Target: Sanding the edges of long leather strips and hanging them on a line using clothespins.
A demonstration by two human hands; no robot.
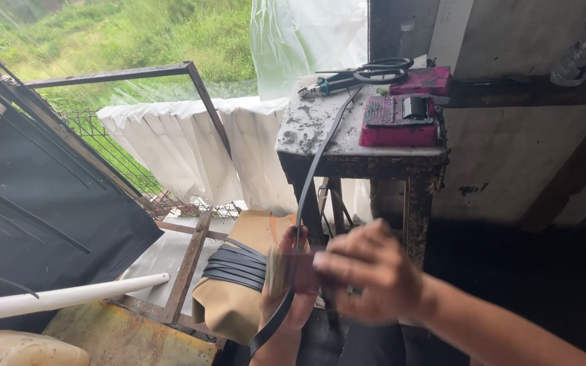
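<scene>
My left hand (291, 288) is raised low in the middle and grips a long dark strap (317, 159) together with a small flat pale object. The strap runs up from my hand onto the small stained table (306, 122) and hangs down below my wrist. My right hand (371, 271), blurred, is right beside the left, with its fingers at the strap and the small object; whether it grips them I cannot tell. Behind my hands lies a tan cushion (235, 305) wound with several dark straps.
On the table lie black scissors (374, 68), a hand tool and two pink boxes (401, 115). White cloth (184, 149) hangs over a rusty rail. A white pipe (55, 298), a rusty frame and a black sheet (28, 203) are at left.
</scene>
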